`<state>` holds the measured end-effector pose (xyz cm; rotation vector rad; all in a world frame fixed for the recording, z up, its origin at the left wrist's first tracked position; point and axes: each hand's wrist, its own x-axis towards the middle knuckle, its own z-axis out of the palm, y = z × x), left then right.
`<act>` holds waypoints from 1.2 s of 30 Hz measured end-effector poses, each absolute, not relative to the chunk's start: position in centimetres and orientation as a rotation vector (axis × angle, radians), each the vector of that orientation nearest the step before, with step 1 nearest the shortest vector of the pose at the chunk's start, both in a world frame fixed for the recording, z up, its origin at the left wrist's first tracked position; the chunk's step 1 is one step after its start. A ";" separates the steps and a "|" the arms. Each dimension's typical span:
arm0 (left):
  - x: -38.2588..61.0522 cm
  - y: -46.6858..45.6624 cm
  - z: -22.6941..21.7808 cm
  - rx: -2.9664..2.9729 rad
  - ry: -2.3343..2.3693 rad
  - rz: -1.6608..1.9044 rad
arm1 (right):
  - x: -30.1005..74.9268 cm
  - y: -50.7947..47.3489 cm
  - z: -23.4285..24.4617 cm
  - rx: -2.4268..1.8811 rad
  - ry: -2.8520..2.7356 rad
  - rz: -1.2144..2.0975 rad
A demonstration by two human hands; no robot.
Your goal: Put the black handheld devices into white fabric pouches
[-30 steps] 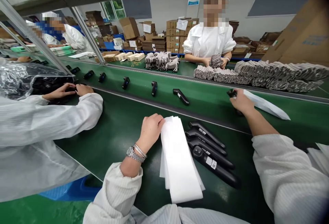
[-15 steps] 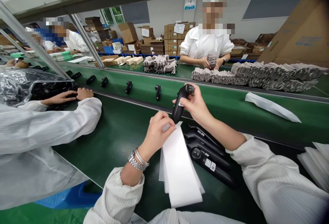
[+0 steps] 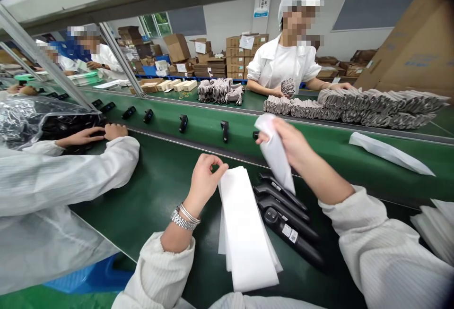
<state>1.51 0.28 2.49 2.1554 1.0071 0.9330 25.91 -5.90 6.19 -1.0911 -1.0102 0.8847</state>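
Note:
My right hand (image 3: pixel 289 139) is raised over the far edge of the table, its fingers closed around a white sleeve (image 3: pixel 273 150). The sleeve looks filled and bends at the top; whatever is inside is covered. My left hand (image 3: pixel 205 174) is at the top left corner of a stack of white flat sleeves (image 3: pixel 250 233), thumb and forefinger pinched together. I cannot make out whether a sleeve edge is between them. Right of the stack, several black bent-neck handheld devices (image 3: pixel 294 233) with small white labels lie side by side, below my right hand.
Black devices (image 3: pixel 224 131) stand spaced along the green belt (image 3: pixel 202 139). A white filled sleeve (image 3: pixel 392 153) lies on the belt at right. More white sleeves (image 3: pixel 434 228) are at the right edge. A co-worker's arms (image 3: pixel 88 167) reach in from the left; another person handles grey bundles (image 3: pixel 379 103) opposite.
The black device in my right hand is now out of sight, and that hand holds a filled white sleeve, further right. My left hand has moved slightly left. Belt items have shifted right.

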 end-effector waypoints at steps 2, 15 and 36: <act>0.8 0.4 1.6 2.236 1.075 0.716 | 30.2 -5.3 6.6 -1.406 -1.108 0.450; 1.4 -0.5 1.1 2.506 1.001 0.666 | 34.9 -1.2 -3.0 -2.111 -1.259 0.383; 3.7 -1.9 4.3 2.148 0.668 1.271 | 19.8 -6.2 2.7 -1.039 -1.325 1.136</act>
